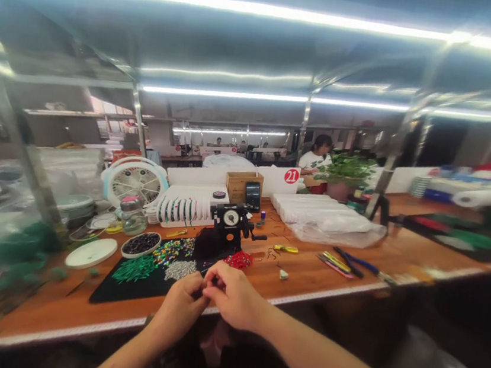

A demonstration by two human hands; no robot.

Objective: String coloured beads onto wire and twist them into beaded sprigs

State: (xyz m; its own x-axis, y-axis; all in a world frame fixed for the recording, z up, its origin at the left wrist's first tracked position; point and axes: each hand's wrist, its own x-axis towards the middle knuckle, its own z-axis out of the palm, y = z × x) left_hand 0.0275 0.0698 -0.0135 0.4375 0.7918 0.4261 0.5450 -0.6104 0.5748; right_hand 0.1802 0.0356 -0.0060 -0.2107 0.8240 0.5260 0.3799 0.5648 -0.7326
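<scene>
My left hand [181, 307] and my right hand [234, 295] meet at the front edge of the wooden workbench [306, 275], fingertips pinched together over something too small to make out. Just beyond them lies a black mat [125, 291] with piles of green beads [133, 269], silver beads [180, 269], mixed coloured beads [170, 251] and red beads [238, 259]. A black gauge-like device [229, 221] stands behind the mat.
A bowl of dark beads [141, 244], a white lid [91, 253], a glass jar [133, 215] and a small fan [133, 181] sit at left. Pliers and coloured tools [345, 262] lie at right, near plastic-wrapped packs [322, 214]. Another person [318, 154] sits far behind.
</scene>
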